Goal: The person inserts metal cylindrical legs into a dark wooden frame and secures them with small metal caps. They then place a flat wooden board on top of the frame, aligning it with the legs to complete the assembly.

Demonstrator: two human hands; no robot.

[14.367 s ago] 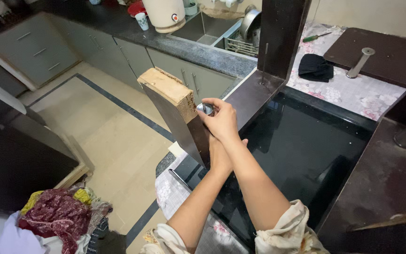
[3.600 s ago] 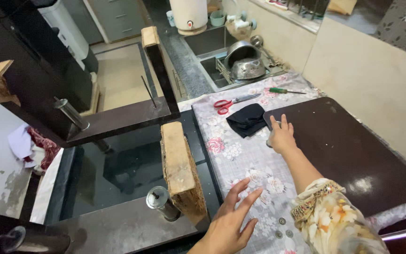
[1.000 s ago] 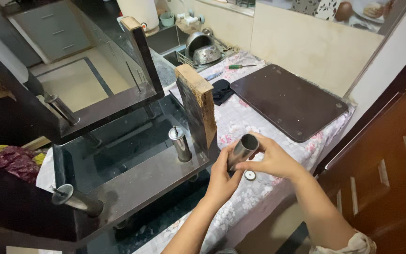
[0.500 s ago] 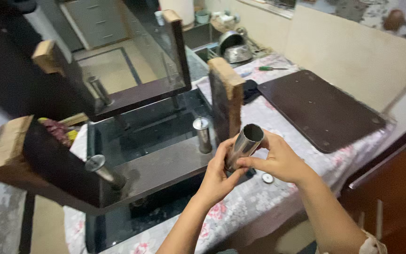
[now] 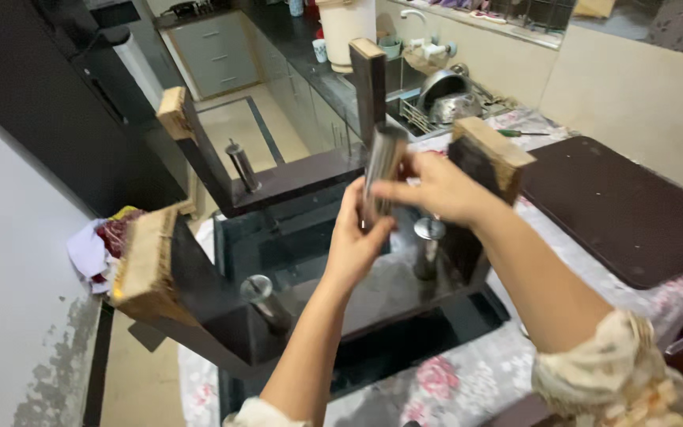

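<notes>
Metal tube (image 5: 381,178) now raised higher, upright, both hands' grip (image 5: 357,241) (image 5: 436,190) around it.

So there's a shiny metal cylinder tube (image 5: 381,178), brushed steel look, held upright with a slight tilt, up in the air above the upturned dark glass-topped table (image 5: 341,261). Its lower end sits in a palm, its upper part is pinched by fingers. The table lies upside down on a floral cloth, dark wooden legs with raw pale ends pointing up. Short steel studs stand by the legs; one stud (image 5: 428,247) is just below the tube.
</notes>
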